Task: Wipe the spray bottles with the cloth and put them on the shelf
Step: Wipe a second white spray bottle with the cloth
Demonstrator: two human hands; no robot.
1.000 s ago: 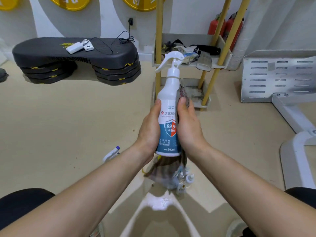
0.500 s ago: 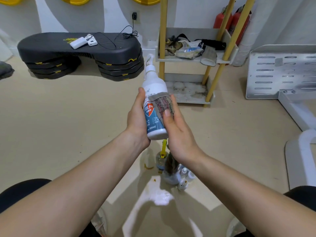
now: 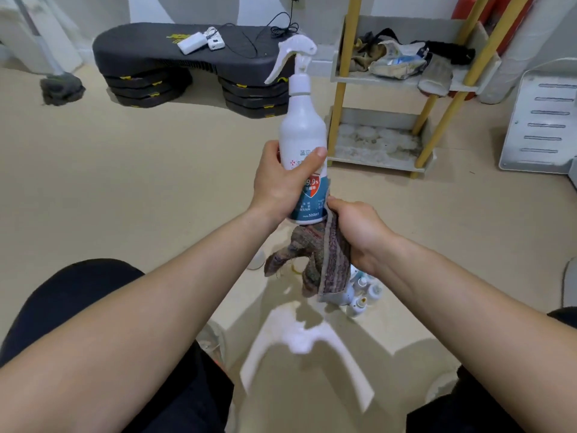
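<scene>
— While the bottle (image 3: 301,129) is held upright in the air, which hand has it?
— The left hand (image 3: 278,185), with fingers and thumb wrapped round the label.
— And the right hand (image 3: 359,232)?
— Clenched on the cloth (image 3: 324,264), against the bottle's base; the loose end hangs down.
— The shelf (image 3: 377,160)?
— Behind, rightward, well apart.

Lower tray (image 3: 371,160) of the white two-tier shelf with yellow wooden posts (image 3: 340,89) is sitting open from the front, but crumpled rags and bags (image 3: 393,62) are crowding the upper tray (image 3: 359,79). Beige floor (image 3: 156,182) is lying open up to it.
</scene>
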